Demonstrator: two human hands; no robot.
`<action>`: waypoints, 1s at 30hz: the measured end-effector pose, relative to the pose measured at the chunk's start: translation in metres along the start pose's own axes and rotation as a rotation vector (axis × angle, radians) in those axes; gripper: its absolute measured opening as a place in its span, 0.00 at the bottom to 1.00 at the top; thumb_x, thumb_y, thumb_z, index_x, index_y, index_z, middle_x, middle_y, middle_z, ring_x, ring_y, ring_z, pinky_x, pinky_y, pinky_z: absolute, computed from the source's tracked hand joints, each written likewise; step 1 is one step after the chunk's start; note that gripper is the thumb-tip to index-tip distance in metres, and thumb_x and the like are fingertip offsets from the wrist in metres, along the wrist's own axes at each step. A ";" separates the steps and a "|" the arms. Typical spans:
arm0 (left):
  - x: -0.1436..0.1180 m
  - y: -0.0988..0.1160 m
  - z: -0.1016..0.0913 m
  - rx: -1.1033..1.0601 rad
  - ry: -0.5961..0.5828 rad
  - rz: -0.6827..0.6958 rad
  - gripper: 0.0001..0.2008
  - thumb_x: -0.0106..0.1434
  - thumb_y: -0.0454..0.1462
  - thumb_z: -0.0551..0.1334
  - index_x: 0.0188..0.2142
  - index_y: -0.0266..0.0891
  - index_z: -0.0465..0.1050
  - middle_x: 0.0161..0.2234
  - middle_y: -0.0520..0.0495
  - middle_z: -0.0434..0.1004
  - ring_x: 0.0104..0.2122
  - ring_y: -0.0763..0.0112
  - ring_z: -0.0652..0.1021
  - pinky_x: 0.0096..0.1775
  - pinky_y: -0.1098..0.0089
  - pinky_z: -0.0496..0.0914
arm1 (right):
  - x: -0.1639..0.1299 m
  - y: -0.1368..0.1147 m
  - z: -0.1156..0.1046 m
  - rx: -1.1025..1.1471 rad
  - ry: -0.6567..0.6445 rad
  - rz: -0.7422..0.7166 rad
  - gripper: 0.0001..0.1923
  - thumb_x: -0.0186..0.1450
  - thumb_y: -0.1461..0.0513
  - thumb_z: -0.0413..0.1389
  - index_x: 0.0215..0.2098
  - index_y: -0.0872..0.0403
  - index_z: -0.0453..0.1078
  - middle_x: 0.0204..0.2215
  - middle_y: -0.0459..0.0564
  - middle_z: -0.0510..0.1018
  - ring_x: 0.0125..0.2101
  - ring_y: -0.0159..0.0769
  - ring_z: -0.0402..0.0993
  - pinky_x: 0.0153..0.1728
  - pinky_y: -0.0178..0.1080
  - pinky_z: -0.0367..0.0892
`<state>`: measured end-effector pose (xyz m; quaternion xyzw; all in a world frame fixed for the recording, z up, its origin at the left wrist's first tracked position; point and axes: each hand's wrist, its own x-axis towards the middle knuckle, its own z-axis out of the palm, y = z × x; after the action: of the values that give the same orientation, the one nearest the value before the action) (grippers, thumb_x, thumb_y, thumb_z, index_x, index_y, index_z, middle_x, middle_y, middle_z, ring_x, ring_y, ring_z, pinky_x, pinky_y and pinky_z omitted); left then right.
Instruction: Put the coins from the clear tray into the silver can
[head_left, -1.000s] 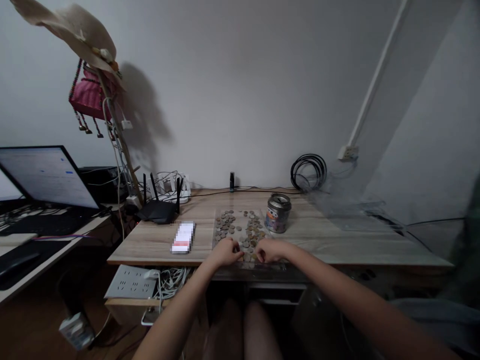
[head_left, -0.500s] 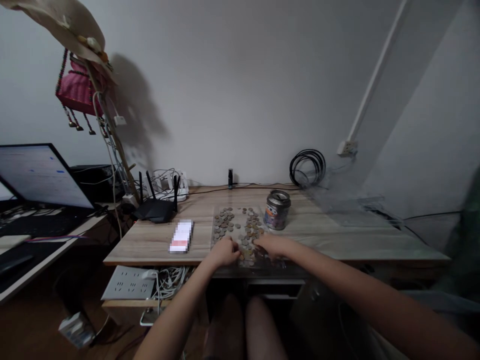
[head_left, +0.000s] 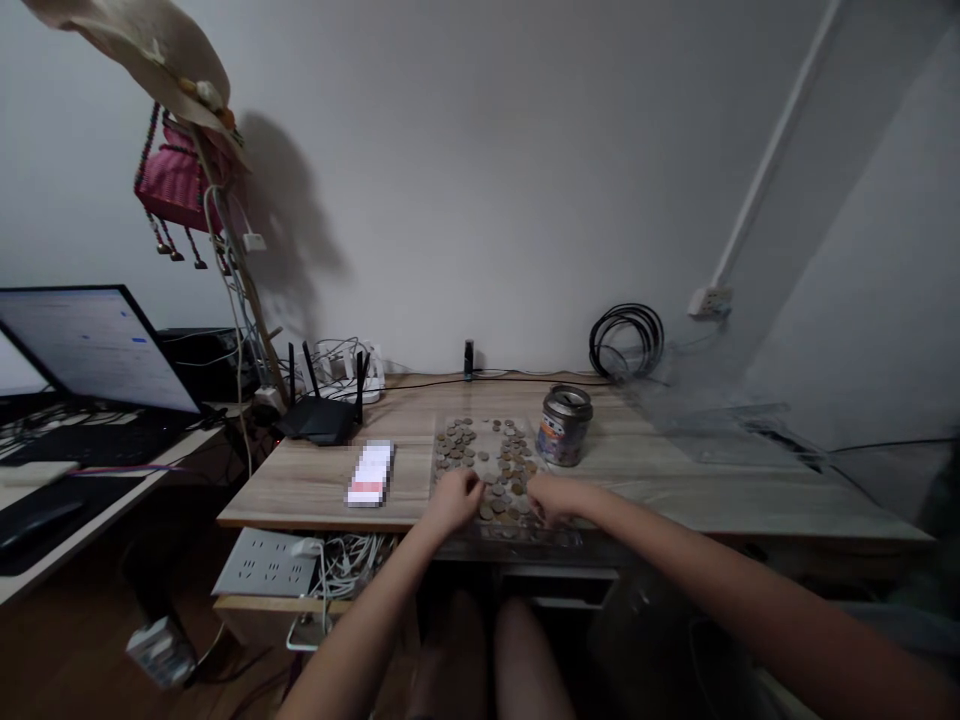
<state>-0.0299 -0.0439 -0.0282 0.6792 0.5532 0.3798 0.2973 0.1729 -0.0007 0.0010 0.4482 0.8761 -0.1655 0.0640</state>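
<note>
- Head view: I see my left hand (head_left: 456, 497) and right hand (head_left: 551, 497) curled over loose coins (head_left: 487, 462); grip unclear.
- Coins look small, stiff, slippery; I'd pinch edges.

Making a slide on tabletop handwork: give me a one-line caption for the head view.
Both hands, left hand and right hand, rest on loose coins beside a tin can on a wooden desk.

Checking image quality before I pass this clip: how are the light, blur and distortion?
Head view: dim, light from the left, hat shadowing the wall; wide-angle bending at the edges; coins small and soft; a pixelated patch on the desk; both hands sharp enough.
</note>
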 end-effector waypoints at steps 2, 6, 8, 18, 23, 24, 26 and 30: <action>0.007 0.005 0.003 -0.480 0.079 -0.160 0.10 0.57 0.39 0.54 0.27 0.37 0.70 0.31 0.44 0.74 0.36 0.67 0.73 0.40 0.69 0.65 | 0.005 -0.010 -0.013 0.078 0.059 -0.030 0.02 0.42 0.66 0.59 0.15 0.56 0.70 0.11 0.42 0.68 0.17 0.28 0.62 0.21 0.30 0.57; 0.014 0.019 0.012 -1.395 -0.105 -0.552 0.13 0.60 0.37 0.49 0.30 0.33 0.68 0.29 0.40 0.73 0.32 0.66 0.75 0.36 0.65 0.69 | 0.017 -0.033 -0.041 0.347 0.283 -0.098 0.12 0.54 0.58 0.55 0.31 0.57 0.73 0.23 0.48 0.75 0.21 0.30 0.67 0.23 0.31 0.60; 0.016 0.020 0.015 -1.639 -0.085 -0.651 0.11 0.61 0.34 0.48 0.29 0.32 0.66 0.27 0.40 0.72 0.32 0.67 0.75 0.35 0.66 0.71 | 0.017 -0.035 -0.045 0.342 0.414 -0.098 0.14 0.56 0.58 0.53 0.35 0.57 0.73 0.28 0.50 0.76 0.26 0.31 0.69 0.27 0.33 0.62; 0.033 -0.005 0.008 -1.654 0.112 -0.684 0.10 0.61 0.29 0.46 0.29 0.34 0.64 0.24 0.48 0.67 0.23 0.78 0.72 0.28 0.77 0.70 | 0.005 -0.021 0.010 0.051 -0.048 -0.311 0.24 0.45 0.67 0.60 0.42 0.53 0.71 0.31 0.45 0.71 0.27 0.29 0.64 0.28 0.30 0.59; 0.034 -0.005 0.013 -1.654 0.111 -0.678 0.10 0.60 0.29 0.47 0.29 0.33 0.64 0.25 0.47 0.68 0.24 0.77 0.72 0.29 0.75 0.71 | 0.015 -0.020 0.009 0.018 -0.140 -0.304 0.14 0.44 0.70 0.58 0.30 0.55 0.72 0.22 0.40 0.68 0.24 0.27 0.61 0.25 0.29 0.57; 0.034 -0.005 0.014 -1.673 0.122 -0.694 0.09 0.60 0.29 0.47 0.29 0.33 0.64 0.25 0.47 0.68 0.24 0.77 0.72 0.29 0.75 0.71 | 0.016 -0.019 0.009 0.038 -0.161 -0.299 0.13 0.44 0.70 0.57 0.29 0.56 0.72 0.21 0.40 0.68 0.23 0.26 0.61 0.25 0.29 0.57; 0.034 -0.005 0.014 -1.704 0.130 -0.725 0.07 0.58 0.29 0.48 0.30 0.33 0.64 0.25 0.47 0.68 0.24 0.77 0.73 0.29 0.74 0.71 | 0.015 -0.017 0.007 0.125 -0.239 -0.275 0.11 0.45 0.70 0.56 0.28 0.57 0.71 0.19 0.39 0.67 0.21 0.26 0.61 0.23 0.29 0.57; 0.036 0.001 0.020 -1.673 0.096 -0.790 0.08 0.56 0.29 0.49 0.32 0.32 0.65 0.27 0.44 0.70 0.28 0.72 0.75 0.29 0.71 0.72 | 0.015 -0.011 -0.001 0.394 -0.231 -0.154 0.09 0.47 0.66 0.56 0.29 0.58 0.70 0.16 0.39 0.67 0.16 0.26 0.62 0.19 0.29 0.57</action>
<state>-0.0091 -0.0085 -0.0312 -0.0109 0.3020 0.5545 0.7754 0.1551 0.0055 0.0003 0.3618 0.8454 -0.3878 0.0625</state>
